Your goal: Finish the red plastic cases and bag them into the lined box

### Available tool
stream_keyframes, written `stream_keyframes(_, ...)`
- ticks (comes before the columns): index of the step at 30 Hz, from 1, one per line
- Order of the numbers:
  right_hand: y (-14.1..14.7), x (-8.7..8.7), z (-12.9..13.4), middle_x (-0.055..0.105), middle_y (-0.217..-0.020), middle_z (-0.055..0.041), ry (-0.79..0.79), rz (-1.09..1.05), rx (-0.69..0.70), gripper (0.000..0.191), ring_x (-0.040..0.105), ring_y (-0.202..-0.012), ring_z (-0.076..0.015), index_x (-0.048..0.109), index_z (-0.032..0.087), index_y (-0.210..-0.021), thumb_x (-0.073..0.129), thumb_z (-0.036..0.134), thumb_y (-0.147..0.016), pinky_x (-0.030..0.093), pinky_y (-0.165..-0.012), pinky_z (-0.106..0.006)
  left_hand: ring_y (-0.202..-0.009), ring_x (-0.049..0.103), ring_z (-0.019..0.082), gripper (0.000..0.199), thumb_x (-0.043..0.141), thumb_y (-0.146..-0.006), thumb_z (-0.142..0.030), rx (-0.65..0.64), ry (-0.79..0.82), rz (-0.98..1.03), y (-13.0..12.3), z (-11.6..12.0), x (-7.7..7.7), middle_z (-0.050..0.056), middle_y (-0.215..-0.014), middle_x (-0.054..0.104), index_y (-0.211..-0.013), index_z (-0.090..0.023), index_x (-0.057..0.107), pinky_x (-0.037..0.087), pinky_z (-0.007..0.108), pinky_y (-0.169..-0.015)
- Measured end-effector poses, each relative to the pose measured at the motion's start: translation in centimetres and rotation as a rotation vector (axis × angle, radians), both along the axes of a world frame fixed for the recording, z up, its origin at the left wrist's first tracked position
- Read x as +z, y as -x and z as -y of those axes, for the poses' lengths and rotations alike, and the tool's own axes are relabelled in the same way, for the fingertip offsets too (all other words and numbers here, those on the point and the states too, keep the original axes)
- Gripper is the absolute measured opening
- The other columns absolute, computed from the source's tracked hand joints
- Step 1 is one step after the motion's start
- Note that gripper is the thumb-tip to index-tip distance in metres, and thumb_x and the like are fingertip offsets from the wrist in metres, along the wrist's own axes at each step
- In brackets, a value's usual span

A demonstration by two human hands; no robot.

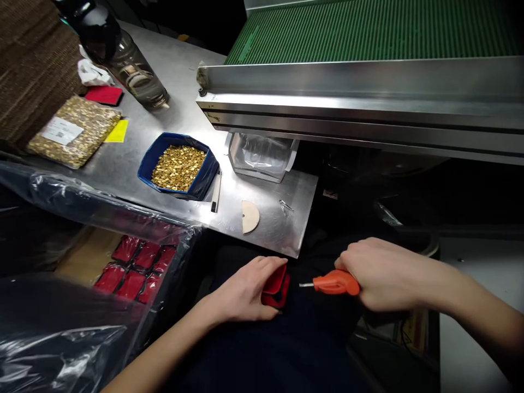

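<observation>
My left hand (248, 292) is wrapped round a small red and black case (276, 289), low in the middle over my lap. To its right, my right hand (370, 273) is closed on an orange-handled tool (335, 283). The tool's thin metal tip points left at the case, with a gap between them. On the metal table (270, 240) lie a pale half-round disc (250, 216) and a small metal piece (285, 206). A blue bin (208, 174) holds many small gold-coloured pieces (179, 167).
A conveyor with a green ribbed belt (368, 33) runs across the top right, above a clear bin (262, 155). A bottle (137, 76) and a bag of gold pieces (76, 131) stand at the left. Below them, a plastic-lined box (172, 262) holds several red cases (131, 284).
</observation>
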State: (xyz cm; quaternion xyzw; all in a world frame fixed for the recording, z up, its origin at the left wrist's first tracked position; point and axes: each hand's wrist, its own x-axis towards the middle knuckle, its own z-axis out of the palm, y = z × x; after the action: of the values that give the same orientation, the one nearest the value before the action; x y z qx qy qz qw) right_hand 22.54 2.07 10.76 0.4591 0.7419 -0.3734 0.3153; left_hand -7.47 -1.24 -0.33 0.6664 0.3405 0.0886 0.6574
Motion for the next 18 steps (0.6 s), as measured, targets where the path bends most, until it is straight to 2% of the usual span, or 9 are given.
stream_keyframes(2,-0.8,-0.4,-1.0,0.061,-0.057,-0.0003,0.002,0.026,-0.047,0.007,0.049,-0.048,-0.0148,0.055,0.022,-0.061,0.056,0.014,-0.063,0.021,-0.050,-0.029,-0.132,0.057,0.038,0.098,0.090,-0.065,-0.026,0.032,0.238,0.162,0.1,0.0,0.2,0.013,-0.145,0.059,-0.153,-0.029,0.046,0.042,0.056,-0.116)
stream_keyframes(5,-2.1,-1.7,-1.3,0.061,-0.059,-0.0008,0.055,0.028,-0.121,0.007,0.050,-0.050,-0.0144,0.053,0.021,-0.062,0.057,0.015,-0.064,0.020,-0.050,-0.029,-0.133,0.057,0.043,0.101,0.087,-0.072,-0.052,0.265,0.674,0.549,0.5,0.8,-0.5,0.013,-0.148,0.053,-0.157,-0.034,0.036,0.045,0.063,-0.111)
stream_keyframes(7,-2.7,-2.6,-0.7,0.059,-0.058,0.0004,0.103,-0.009,-0.123,0.008,0.048,-0.050,-0.0134,0.052,0.021,-0.062,0.057,0.015,-0.063,0.019,-0.050,-0.029,-0.138,0.053,0.045,0.097,0.079,-0.075,-0.066,0.442,0.827,0.722,0.5,1.3,-1.1,0.011,-0.154,0.047,-0.157,-0.037,0.036,0.044,0.066,-0.111)
stream_keyframes(8,-2.8,-2.9,-0.3,0.058,-0.057,0.0010,0.120,-0.033,-0.112,0.009,0.046,-0.050,-0.0129,0.051,0.021,-0.062,0.057,0.015,-0.063,0.019,-0.050,-0.029,-0.139,0.051,0.046,0.095,0.075,-0.077,-0.070,0.502,0.844,0.739,0.4,1.4,-1.2,0.010,-0.158,0.044,-0.156,-0.038,0.036,0.044,0.067,-0.111)
stream_keyframes(10,-2.9,-3.2,0.5,0.056,-0.056,0.0017,0.141,-0.065,-0.099,0.010,0.044,-0.050,-0.0126,0.050,0.021,-0.061,0.057,0.015,-0.063,0.019,-0.050,-0.029,-0.138,0.052,0.044,0.094,0.075,-0.078,-0.069,0.517,0.739,0.616,0.1,1.1,-1.1,0.012,-0.162,0.040,-0.157,-0.037,0.036,0.045,0.065,-0.111)
stream_keyframes(12,-2.9,-3.0,0.8,0.056,-0.056,0.0017,0.138,-0.047,-0.104,0.010,0.044,-0.050,-0.0126,0.050,0.021,-0.062,0.057,0.014,-0.063,0.019,-0.050,-0.029,-0.136,0.053,0.044,0.103,0.084,-0.074,-0.054,0.396,0.455,0.306,-0.1,0.1,-0.6,0.015,-0.160,0.044,-0.160,-0.033,0.032,0.043,0.063,-0.113)
stream_keyframes(15,-2.5,-2.2,0.2,0.060,-0.058,0.0010,0.089,0.022,-0.111,0.009,0.047,-0.049,-0.0131,0.052,0.021,-0.063,0.057,0.013,-0.063,0.020,-0.049,-0.028,-0.133,0.052,0.045,0.119,0.086,-0.068,-0.022,0.023,-0.074,-0.143,-0.8,-1.4,0.4,0.020,-0.147,0.058,-0.166,-0.023,0.018,0.039,0.063,-0.114)
stream_keyframes(16,-2.1,-2.0,-0.1,0.061,-0.059,0.0006,0.066,0.033,-0.102,0.008,0.048,-0.049,-0.0135,0.053,0.021,-0.063,0.057,0.013,-0.064,0.020,-0.050,-0.028,-0.132,0.053,0.045,0.122,0.084,-0.066,-0.017,-0.104,-0.185,-0.198,-1.1,-1.7,0.6,0.021,-0.144,0.060,-0.166,-0.020,0.014,0.041,0.062,-0.111)
stream_keyframes(18,-1.1,-1.7,-0.6,0.062,-0.059,-0.0006,0.030,0.030,-0.065,0.008,0.048,-0.049,-0.0144,0.055,0.021,-0.062,0.058,0.014,-0.065,0.022,-0.050,-0.028,-0.130,0.054,0.045,0.126,0.082,-0.064,-0.012,-0.285,-0.260,-0.156,-1.9,-2.2,1.1,0.022,-0.143,0.061,-0.166,-0.016,0.009,0.045,0.057,-0.108)
